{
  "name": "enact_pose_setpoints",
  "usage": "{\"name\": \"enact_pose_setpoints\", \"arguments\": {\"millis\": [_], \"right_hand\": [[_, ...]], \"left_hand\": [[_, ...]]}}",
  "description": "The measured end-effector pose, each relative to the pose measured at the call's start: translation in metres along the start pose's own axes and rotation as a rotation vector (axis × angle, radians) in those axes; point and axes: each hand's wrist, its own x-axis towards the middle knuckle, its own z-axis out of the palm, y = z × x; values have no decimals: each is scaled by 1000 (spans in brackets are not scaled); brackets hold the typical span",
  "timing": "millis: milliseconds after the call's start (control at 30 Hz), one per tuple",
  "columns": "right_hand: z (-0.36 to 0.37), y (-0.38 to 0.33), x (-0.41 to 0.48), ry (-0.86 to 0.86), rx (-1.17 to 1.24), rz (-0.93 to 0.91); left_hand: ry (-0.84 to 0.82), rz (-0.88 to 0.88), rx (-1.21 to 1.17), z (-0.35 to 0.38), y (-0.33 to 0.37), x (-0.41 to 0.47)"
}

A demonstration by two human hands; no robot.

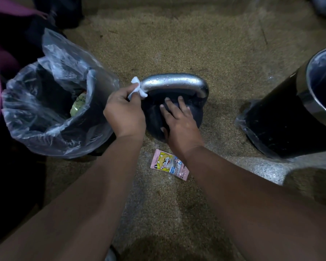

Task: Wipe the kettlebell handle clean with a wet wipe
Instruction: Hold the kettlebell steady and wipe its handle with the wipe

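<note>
Pink foil printed with a cartoon animal marks the wipe packet (168, 164), which lies flat on the speckled floor (177, 40) at lower centre of the frame, between the two forearms and just short of the kettlebell (194, 113). I judge it was left there to be within reach should another sheet be wanted. Just above it, at mid-frame, the right hand (179, 125) lies open, its fingers spread flat on the kettlebell's dark body and its thumb down the near side. This looks like a bracing hold, meant to stop the round weight rocking or turning while the other hand rubs. The left hand (123, 112), centre-left, has fingers and thumb curled round a bunched white wet wipe (137, 88), pinching it against the left end of the silvery handle (173, 80) where the bar bends down into the body. The handle arches across the centre of the frame with water drops beaded along its top, so the wiping seems under way, with the top run and right bend probably left to cover. At the left stands a bin lined with a clear plastic bag (26, 117), close beside the kettlebell and handy for the spent wipe; whether the bag touches it I cannot tell. At the right edge a black bin with a metal rim (282, 119) stands apart.
</note>
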Motion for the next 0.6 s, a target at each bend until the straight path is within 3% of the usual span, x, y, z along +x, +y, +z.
{"name": "enact_pose_setpoints", "arguments": {"millis": [133, 500, 600], "right_hand": [[0, 0, 0, 8, 12, 4], [-2, -1, -1, 5, 5, -1], [-4, -1, -1, -9, 2, 6]], "left_hand": [[3, -6, 58, -2, -3, 2], [-111, 179, 218, -13, 8, 3], [-185, 145, 88, -16, 11, -2]]}}
